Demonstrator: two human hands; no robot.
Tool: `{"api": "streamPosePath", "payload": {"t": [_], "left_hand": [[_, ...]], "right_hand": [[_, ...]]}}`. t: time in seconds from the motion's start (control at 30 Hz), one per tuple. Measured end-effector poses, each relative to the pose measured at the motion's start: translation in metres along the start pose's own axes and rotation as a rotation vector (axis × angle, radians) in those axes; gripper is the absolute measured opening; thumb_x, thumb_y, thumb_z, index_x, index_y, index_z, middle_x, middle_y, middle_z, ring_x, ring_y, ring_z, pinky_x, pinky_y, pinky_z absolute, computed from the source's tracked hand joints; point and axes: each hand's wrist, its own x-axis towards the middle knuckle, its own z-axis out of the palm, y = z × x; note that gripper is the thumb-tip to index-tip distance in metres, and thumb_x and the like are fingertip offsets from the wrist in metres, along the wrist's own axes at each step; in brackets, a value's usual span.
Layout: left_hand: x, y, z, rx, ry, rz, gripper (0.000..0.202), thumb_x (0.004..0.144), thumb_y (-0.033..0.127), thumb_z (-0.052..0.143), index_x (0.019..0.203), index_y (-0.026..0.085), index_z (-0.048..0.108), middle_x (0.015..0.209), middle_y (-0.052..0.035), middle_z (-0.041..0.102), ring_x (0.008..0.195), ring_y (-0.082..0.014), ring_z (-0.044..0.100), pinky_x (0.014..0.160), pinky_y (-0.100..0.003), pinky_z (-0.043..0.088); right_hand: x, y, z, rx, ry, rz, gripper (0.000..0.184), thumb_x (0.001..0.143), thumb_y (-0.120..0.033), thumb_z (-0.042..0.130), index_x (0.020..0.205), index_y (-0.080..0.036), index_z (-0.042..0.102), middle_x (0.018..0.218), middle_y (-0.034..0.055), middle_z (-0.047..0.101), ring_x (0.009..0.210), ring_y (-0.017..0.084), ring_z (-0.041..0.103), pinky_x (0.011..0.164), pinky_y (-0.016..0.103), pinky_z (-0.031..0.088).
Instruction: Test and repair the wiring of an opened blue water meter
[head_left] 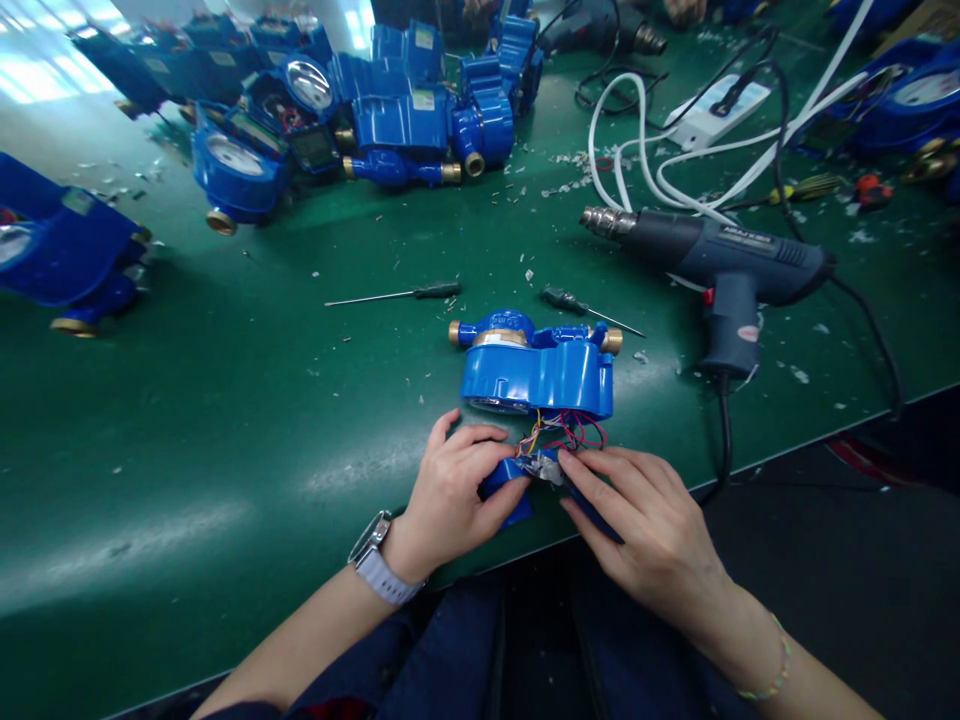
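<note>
A blue water meter (536, 365) with brass ends lies on the green table (225, 420) near its front edge. Thin red, yellow and blue wires (562, 432) run from it to a small blue part (517, 482) with a silvery wrapped bit. My left hand (457, 485) pinches that blue part, thumb underneath and fingers on top. My right hand (637, 510) holds the same part from the right, fingertips pressed on the silvery bit. Both hands rest at the table's edge just in front of the meter.
A dark heat gun (720, 270) lies right of the meter with its cable over the edge. Two thin screwdrivers (405, 294) (585, 308) lie behind the meter. Several blue meters (375, 110) are piled at the back, another (60, 245) at far left. White cables and a power strip (716, 110) sit back right.
</note>
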Motion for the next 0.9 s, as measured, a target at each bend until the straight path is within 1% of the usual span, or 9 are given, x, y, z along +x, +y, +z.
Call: {"api": "streamPosePath", "payload": {"t": [0.23, 0.33, 0.5, 0.73, 0.9], "left_hand": [[0.0006, -0.0004, -0.0004, -0.001, -0.002, 0.011, 0.009, 0.085, 0.023, 0.061, 0.093, 0.020, 0.064, 0.095, -0.0080, 0.077, 0.094, -0.0237, 0.070, 0.102, -0.058, 0.037], [0.0008, -0.0008, -0.0001, 0.010, -0.004, 0.010, 0.009, 0.085, 0.023, 0.061, 0.093, 0.020, 0.064, 0.095, -0.0079, 0.077, 0.095, -0.0233, 0.070, 0.103, -0.057, 0.037], [0.0002, -0.0021, 0.0012, 0.021, 0.016, 0.026, 0.009, 0.085, 0.023, 0.061, 0.092, 0.021, 0.064, 0.094, -0.0073, 0.077, 0.094, -0.0228, 0.070, 0.103, -0.056, 0.037], [0.0000, -0.0022, 0.0012, 0.024, 0.012, 0.032, 0.010, 0.086, 0.024, 0.062, 0.094, 0.019, 0.064, 0.095, -0.0085, 0.077, 0.094, -0.0232, 0.070, 0.102, -0.057, 0.037], [0.0006, -0.0026, 0.0005, 0.015, 0.013, 0.054, 0.010, 0.085, 0.023, 0.063, 0.093, 0.017, 0.064, 0.094, -0.0096, 0.077, 0.094, -0.0245, 0.071, 0.102, -0.058, 0.037]], "right_hand": [[0.0022, 0.0002, 0.0023, -0.020, 0.021, -0.049, 0.029, 0.092, -0.009, 0.061, 0.120, -0.006, 0.062, 0.104, 0.0146, 0.067, 0.092, 0.030, 0.059, 0.076, 0.045, 0.049], [0.0029, 0.0002, 0.0024, -0.020, 0.026, -0.073, 0.027, 0.092, -0.009, 0.060, 0.118, -0.006, 0.063, 0.102, 0.0144, 0.068, 0.090, 0.028, 0.061, 0.075, 0.044, 0.050], [0.0023, 0.0000, 0.0026, -0.004, 0.015, -0.053, 0.026, 0.093, -0.010, 0.057, 0.118, -0.008, 0.065, 0.100, 0.0132, 0.069, 0.087, 0.026, 0.063, 0.074, 0.041, 0.052], [0.0006, 0.0035, 0.0035, -0.029, 0.012, -0.070, 0.027, 0.093, -0.009, 0.059, 0.120, -0.007, 0.062, 0.102, 0.0134, 0.068, 0.090, 0.027, 0.061, 0.076, 0.043, 0.051], [0.0014, 0.0034, 0.0049, -0.007, 0.020, -0.084, 0.027, 0.092, -0.009, 0.061, 0.119, -0.006, 0.062, 0.101, 0.0138, 0.068, 0.088, 0.027, 0.062, 0.073, 0.042, 0.052]]}}
